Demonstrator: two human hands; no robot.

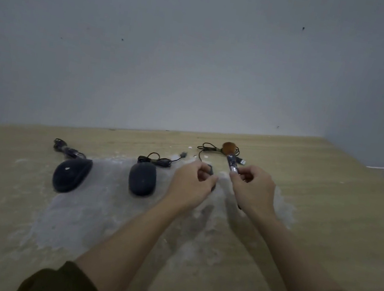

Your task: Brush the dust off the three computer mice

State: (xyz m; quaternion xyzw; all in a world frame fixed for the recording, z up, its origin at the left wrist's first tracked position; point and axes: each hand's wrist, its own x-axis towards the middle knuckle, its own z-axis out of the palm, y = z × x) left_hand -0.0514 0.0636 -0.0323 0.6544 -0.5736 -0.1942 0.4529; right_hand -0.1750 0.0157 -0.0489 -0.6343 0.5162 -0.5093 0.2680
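Two dark mice lie on the dusty wooden table: one at the left [71, 174], one in the middle [142, 179]. A third dark mouse [211, 169] is mostly hidden under my left hand [191, 185], which is closed over it. My right hand [252, 188] grips the handle of a brush [230, 157]. The brush's brown bristles point away from me, toward the wall, above that mouse's coiled cable [207, 147]. Both hands sit close together, right of the middle mouse.
White dust [100, 206] covers the table around the mice and under my forearms. Coiled cables with USB plugs lie behind each mouse. A grey wall stands right behind the table, and the table's right edge [370, 171] drops off at far right.
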